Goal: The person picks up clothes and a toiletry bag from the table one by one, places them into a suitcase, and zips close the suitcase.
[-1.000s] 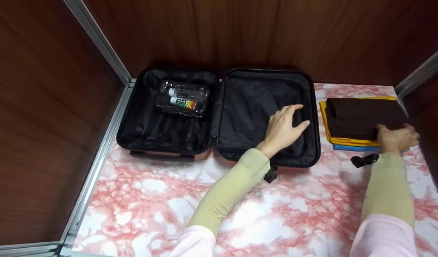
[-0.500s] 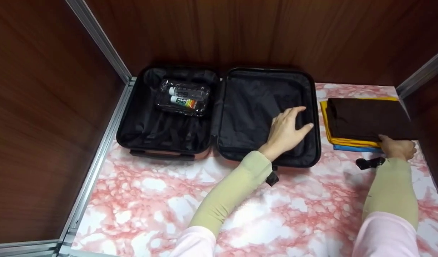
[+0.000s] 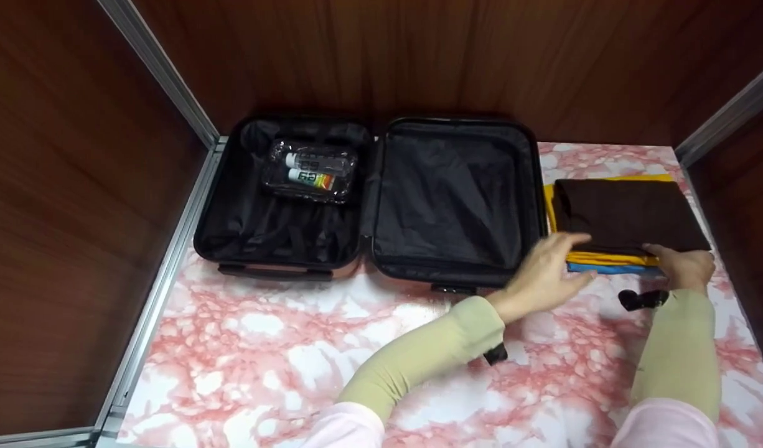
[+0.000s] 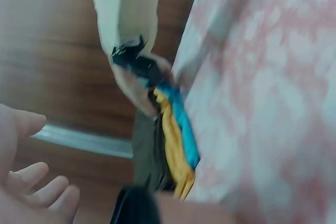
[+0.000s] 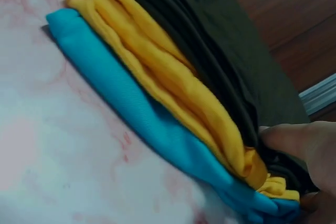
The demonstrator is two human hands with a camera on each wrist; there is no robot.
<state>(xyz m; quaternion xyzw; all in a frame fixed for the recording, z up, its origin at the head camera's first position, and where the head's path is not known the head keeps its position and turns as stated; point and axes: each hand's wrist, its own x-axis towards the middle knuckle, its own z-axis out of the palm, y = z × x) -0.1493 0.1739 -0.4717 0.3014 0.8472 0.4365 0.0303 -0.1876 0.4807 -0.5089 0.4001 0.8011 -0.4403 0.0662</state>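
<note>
Three folded garments lie stacked at the right of the head view: a dark brown one [image 3: 630, 211] on top, a yellow one [image 3: 613, 258] in the middle and a blue one [image 5: 121, 93] at the bottom. My right hand [image 3: 686, 267] grips the stack's near right corner, its thumb [image 5: 286, 137] on the dark cloth and fingers tucked low at the folded edge. At the near left corner, my left hand [image 3: 543, 277] spreads its fingers and overlaps the stack in the head view. Its fingers [image 4: 37, 177] are loosely bent in the left wrist view, holding nothing.
An open black suitcase [image 3: 370, 205] lies against the back wall. Its left half holds a clear pouch [image 3: 313, 171] with white-capped tubes. Wood-panelled walls [image 3: 356, 62] with metal rails enclose the pink marbled surface [image 3: 263, 348]. The right wall stands close beside the stack.
My left hand has moved right and nearer, from over the suitcase's right half to the stack's near left corner. My right hand has closed on the stack's near right corner.
</note>
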